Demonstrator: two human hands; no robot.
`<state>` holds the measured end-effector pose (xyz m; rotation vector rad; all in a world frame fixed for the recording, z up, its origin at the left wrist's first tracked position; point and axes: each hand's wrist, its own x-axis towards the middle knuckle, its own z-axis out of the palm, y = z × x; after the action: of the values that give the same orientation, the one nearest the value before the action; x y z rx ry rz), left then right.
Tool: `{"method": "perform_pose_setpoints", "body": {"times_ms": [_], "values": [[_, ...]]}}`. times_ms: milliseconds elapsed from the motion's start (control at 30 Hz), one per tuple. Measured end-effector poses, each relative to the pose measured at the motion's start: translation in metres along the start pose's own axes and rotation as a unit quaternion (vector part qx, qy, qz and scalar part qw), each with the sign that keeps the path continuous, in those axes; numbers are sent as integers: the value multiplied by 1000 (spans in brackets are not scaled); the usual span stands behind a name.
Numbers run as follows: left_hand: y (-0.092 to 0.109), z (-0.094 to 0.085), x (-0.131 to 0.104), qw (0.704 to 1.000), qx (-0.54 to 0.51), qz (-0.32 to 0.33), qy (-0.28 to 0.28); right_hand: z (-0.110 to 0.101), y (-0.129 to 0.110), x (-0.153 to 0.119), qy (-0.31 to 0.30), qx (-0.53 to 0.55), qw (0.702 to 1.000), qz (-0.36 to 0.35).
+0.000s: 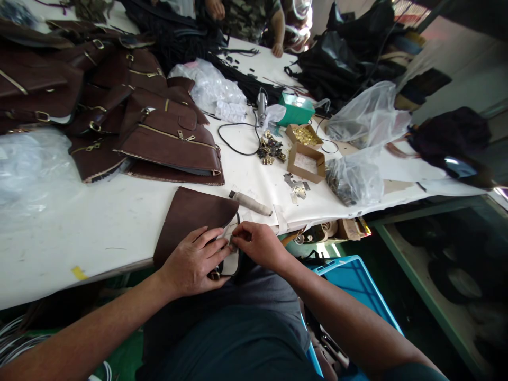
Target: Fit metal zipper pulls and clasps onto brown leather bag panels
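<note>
A dark brown leather piece (194, 214) lies at the table's front edge. Its pale underside (229, 264) shows at the right, near my lap. My left hand (194, 262) rests flat across it with fingers stretched out and thumb apart, close to a small metal ring (215, 275). Pinched together over the pale part are the fingers of my right hand (257, 244); whatever they hold is too small to make out. Just beyond my hands lies a tape-wrapped rod (254, 203) with a dark end.
Brown leather bags (170, 132) are heaped at left beside clear plastic (35, 169). Further back are metal fittings (272, 148), small cardboard boxes (306, 162), a green box (296, 109) and plastic bags (355, 180). A blue crate (357, 286) stands below right. Another person's hand (277, 50) touches the far side.
</note>
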<state>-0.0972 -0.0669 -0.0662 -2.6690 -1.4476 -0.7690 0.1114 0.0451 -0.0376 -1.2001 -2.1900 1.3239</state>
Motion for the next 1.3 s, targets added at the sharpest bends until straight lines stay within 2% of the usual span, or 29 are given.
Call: {"method": "perform_pose_setpoints", "body": {"times_ms": [200,333,367,433,500,567,633,733,833,933,1000,1067,1167,1300], "values": [[0,2,-3,1000,0,-6,-15,1,-3,2,-12,-57,996,-63],[0,0,-2,1000,-1,-9,-12,-5,1,2,-29,-62,995,-73],[0,0,-2,1000,-3,-10,-12,-9,2,4,-20,-59,995,-72],[0,-1,0,1000,-6,-10,-18,-19,2,12,35,-75,994,-77],[0,-2,1,1000,-7,-10,-25,-30,3,25,112,-132,981,-91],[0,-3,2,999,-5,-12,-29,-38,6,42,138,-202,964,-103],[1,-4,3,999,-2,-15,-31,-44,12,57,107,-239,959,-110],[3,-5,5,999,6,-19,-34,-52,26,66,33,-230,965,-125],[4,-5,5,999,23,-20,-33,-60,35,59,28,-174,980,-94],[3,-4,4,999,27,-22,-30,-60,32,42,63,34,997,2],[2,-4,3,999,22,-23,-30,-52,22,30,85,224,970,31],[1,-4,3,999,17,-22,-31,-38,7,21,112,351,929,17],[1,-3,3,999,15,-25,-29,-16,-18,16,143,415,898,-20],[1,-3,4,999,13,-28,-28,4,-40,25,163,425,887,-71]]}}
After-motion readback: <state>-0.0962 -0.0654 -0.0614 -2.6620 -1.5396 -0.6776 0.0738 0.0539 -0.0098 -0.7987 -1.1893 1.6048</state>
